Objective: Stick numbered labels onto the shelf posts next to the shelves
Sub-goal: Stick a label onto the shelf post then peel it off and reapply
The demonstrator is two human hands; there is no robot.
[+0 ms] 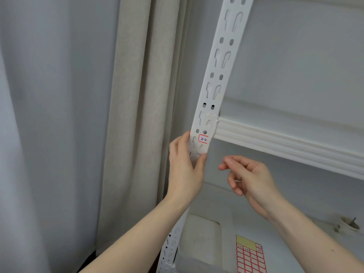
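Two bare forearms reach up from the bottom edge toward the white perforated metal shelf post [210, 91], which runs as a long, slightly leaning strip from the lower middle to the top right of centre. Nearest of the task's things is the sheet of red-bordered blank labels with a yellow header [249, 255], lying flat on the lower shelf board [295, 259] at the bottom right, below and behind the right forearm.

The left hand [185, 164] grips the post from its left side, fingers on the left edge and thumb pressed on the front face, just below the stuck label. The right hand [248, 178] hangs to the right of the post, apart from it, with its fingers loosely curled and forefinger and thumb brought together; I cannot tell whether anything is pinched between them.

The small white rectangular label with a red border and handwritten "2-2" [203, 139] sits on the post's front face, just left of where the white ribbed shelf beam [285, 144] meets the post. It lies up and left of the right hand, and directly above the left thumb, so the left hand is the nearer. Its long side runs across the post and it looks a little tilted; its right edge reaches the post's edge. It appears already placed, and any next label would likely come from the sheet below.
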